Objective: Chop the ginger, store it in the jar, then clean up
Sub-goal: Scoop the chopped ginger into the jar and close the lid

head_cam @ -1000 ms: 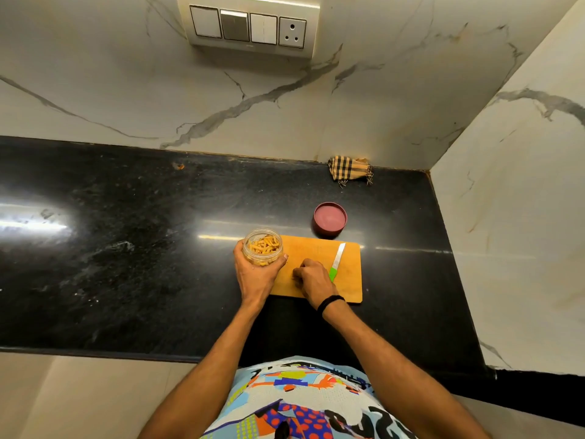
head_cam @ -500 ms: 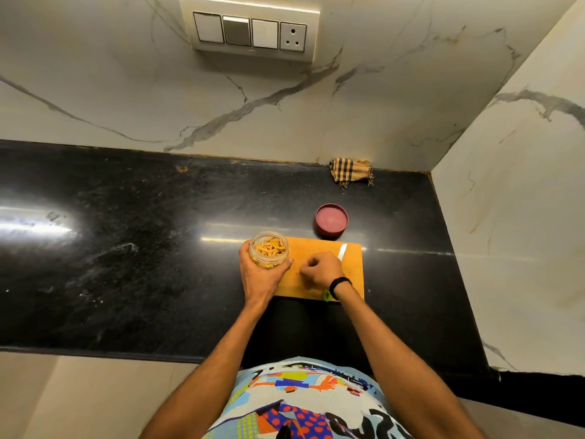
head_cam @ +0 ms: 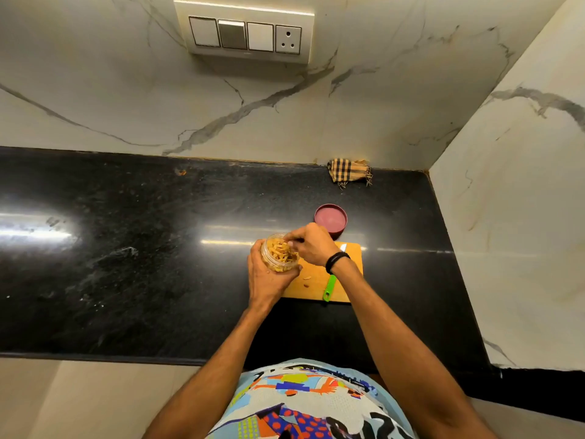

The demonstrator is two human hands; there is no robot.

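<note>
holding jar of ginger in left hand.

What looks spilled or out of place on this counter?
Two small ginger pieces lie loose on the cutting board, beside the tilted jar that the left hand holds. An orange scrap lies alone on the counter near the wall. Nothing else stands out.

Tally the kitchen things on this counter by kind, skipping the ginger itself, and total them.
Jar: 1
Lid: 1
Cutting board: 1
Knife: 1
Cloth: 1
Total: 5
</note>
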